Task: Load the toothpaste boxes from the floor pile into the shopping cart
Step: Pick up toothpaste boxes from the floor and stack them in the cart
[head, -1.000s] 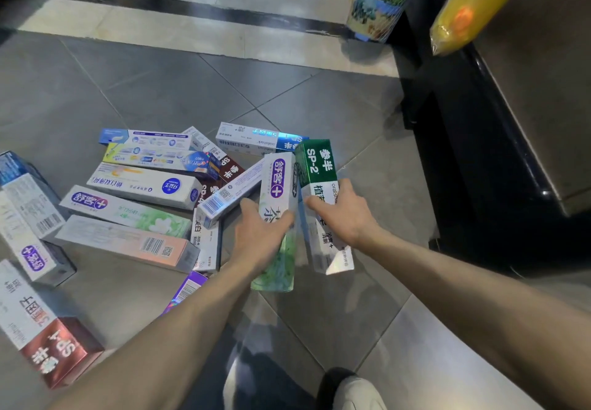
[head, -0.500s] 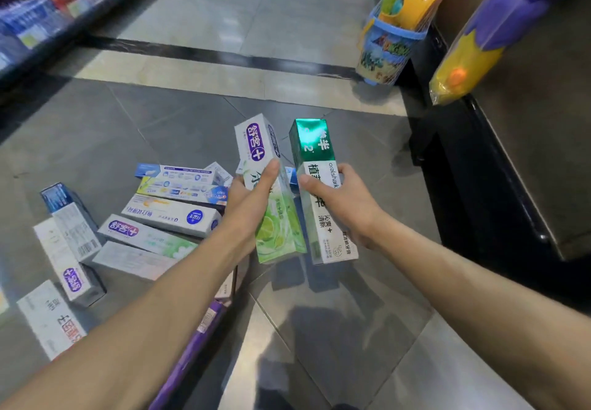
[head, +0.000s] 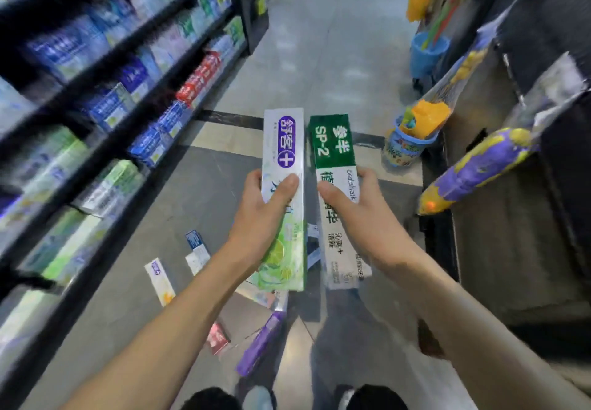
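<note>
Two toothpaste boxes are off the floor: the left hand [head: 262, 217] grips the white-and-purple box [head: 284, 192] and the right hand [head: 361, 217] grips the green-and-white box [head: 335, 185], side by side and close together. Each stands roughly upright, long axis running away from the person, top ends pointing up the aisle. No shopping cart is in view, and several boxes [head: 195, 251] lie on the floor [head: 192, 192] below, so I judge much loading remains.
</note>
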Demonstrator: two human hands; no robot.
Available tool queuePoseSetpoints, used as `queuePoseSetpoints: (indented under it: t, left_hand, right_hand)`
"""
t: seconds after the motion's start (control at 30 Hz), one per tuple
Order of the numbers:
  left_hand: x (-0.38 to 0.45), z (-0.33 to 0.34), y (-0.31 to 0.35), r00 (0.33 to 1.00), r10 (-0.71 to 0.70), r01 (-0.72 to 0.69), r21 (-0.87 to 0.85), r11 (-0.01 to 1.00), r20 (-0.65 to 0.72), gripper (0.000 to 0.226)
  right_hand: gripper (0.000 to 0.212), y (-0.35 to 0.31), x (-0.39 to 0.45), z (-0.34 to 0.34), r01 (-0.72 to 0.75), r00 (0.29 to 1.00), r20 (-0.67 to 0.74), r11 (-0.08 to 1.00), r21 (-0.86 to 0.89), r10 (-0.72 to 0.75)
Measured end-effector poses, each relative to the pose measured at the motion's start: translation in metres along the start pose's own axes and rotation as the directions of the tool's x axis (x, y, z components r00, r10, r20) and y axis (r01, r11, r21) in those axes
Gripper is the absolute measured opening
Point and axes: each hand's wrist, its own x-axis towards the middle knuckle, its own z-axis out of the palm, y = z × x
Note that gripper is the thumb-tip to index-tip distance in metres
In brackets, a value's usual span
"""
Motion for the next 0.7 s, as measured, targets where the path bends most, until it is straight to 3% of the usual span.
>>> queuePoseSetpoints:
  t: [0.2, 0.37, 0.57, 0.7]
  left_hand:
    - [-0.096, -0.03, 0.185, 1.0, 0.002, -0.005, -0.078, 0.997, -0.03, 0.033]
    - [-0.129, -0.059, 0.29, 1.0, -0.018, 0.022, -0.161, 0.987, 0.024, 0.026]
    - [-0.149, -0.096, 0.368, 0.998, 0.058, -0.045, -0.293, 0.955, 0.036, 0.023]
    - [-0.162, -0.121, 0.385, 0.989, 0.142, -0.117, -0.358, 0.926, 0.045, 0.025]
  right_hand:
    - [0.041, -0.193, -0.085, -0.01, 0.012, 1.0, -0.026, 0.999, 0.045, -0.011]
    - [0.032, -0.311, -0.127, -0.018, 0.023, 1.0, 0.008, 0.992, 0.125, -0.024]
    - [0.045, -0.385, -0.158, 0.003, 0.121, 0.987, -0.117, 0.984, 0.133, -0.106]
    - [0.044, -0.41, -0.177, 0.022, 0.199, 0.976, -0.123, 0.968, 0.153, -0.181]
